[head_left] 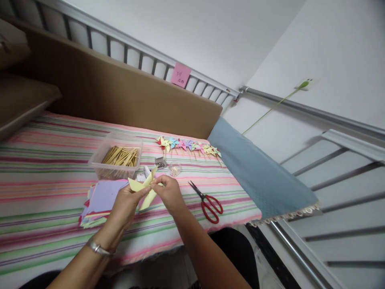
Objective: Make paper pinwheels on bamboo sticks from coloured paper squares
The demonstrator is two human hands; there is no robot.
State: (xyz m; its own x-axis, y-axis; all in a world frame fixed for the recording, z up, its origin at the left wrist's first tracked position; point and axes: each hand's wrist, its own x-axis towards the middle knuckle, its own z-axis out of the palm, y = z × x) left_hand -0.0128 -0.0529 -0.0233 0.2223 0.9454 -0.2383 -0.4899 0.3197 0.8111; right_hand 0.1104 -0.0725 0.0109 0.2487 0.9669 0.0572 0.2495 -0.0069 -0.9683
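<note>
Between my two hands is a yellow paper pinwheel [147, 199], its blades partly folded toward the middle. My left hand [128, 199] is closed on its left side, the thumb reaching toward the centre. With its fingers pinched, my right hand [168, 191] grips the paper near that centre; anything small under the fingertips is hidden. A stack of coloured paper sheets [105, 196], lilac on top, lies left of my left hand. Just beyond the hands are a small open box of tiny metal pieces [160, 162] and a round clear dish [175, 169].
A clear plastic tub [95, 159] of wooden sticks [122, 155] stands behind the paper stack. Red-handled scissors [210, 204] lie right of my hands. Finished pinwheels [188, 144] line the back of the striped cloth [54, 168], before a brown board [129, 94]. Cardboard boxes [27, 98] sit far left.
</note>
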